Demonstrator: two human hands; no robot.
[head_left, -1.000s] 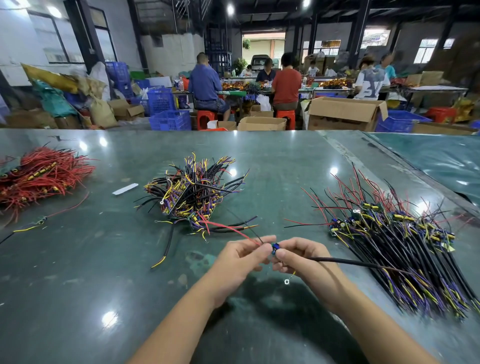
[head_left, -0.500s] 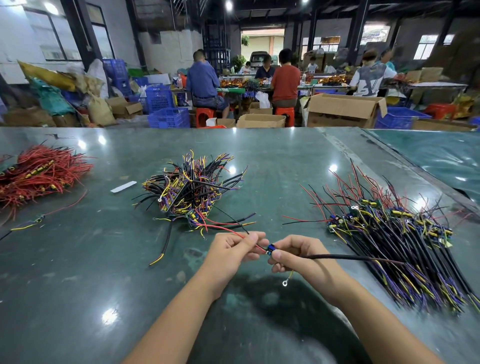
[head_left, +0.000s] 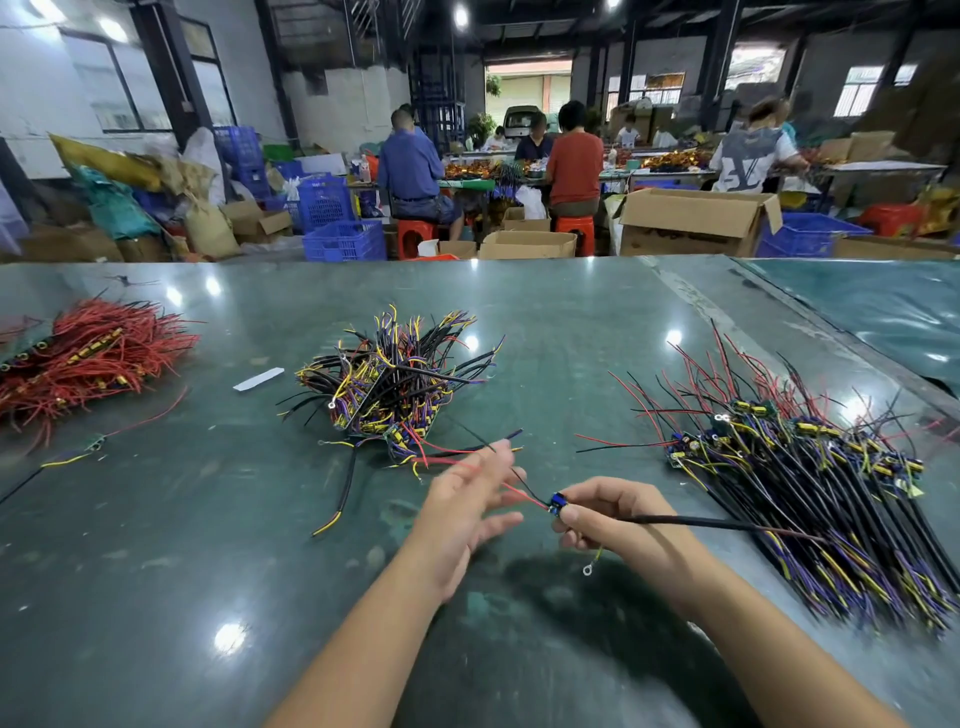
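Observation:
My right hand (head_left: 610, 514) pinches a small blue circuit module (head_left: 557, 503) with a thick black cable (head_left: 696, 522) running off to the right. A thin red and a thin black wire (head_left: 519, 491) lead from the module up to the left. A short lead with a ring terminal (head_left: 588, 570) hangs below my right hand. My left hand (head_left: 467, 499) is beside the module with its fingers spread and blurred; the red wire passes by its fingers, and no grip on it shows.
A tangled heap of wired modules (head_left: 395, 387) lies in the middle of the green table (head_left: 208, 519). A long bundle of black cables (head_left: 821, 483) lies at the right, red wires (head_left: 88, 358) at the left. A white strip (head_left: 258, 379) lies nearby. People work at tables behind.
My left hand has let go of the thin wires and opened, its fingers spreading away from the module. My right hand keeps its pinch on the module.

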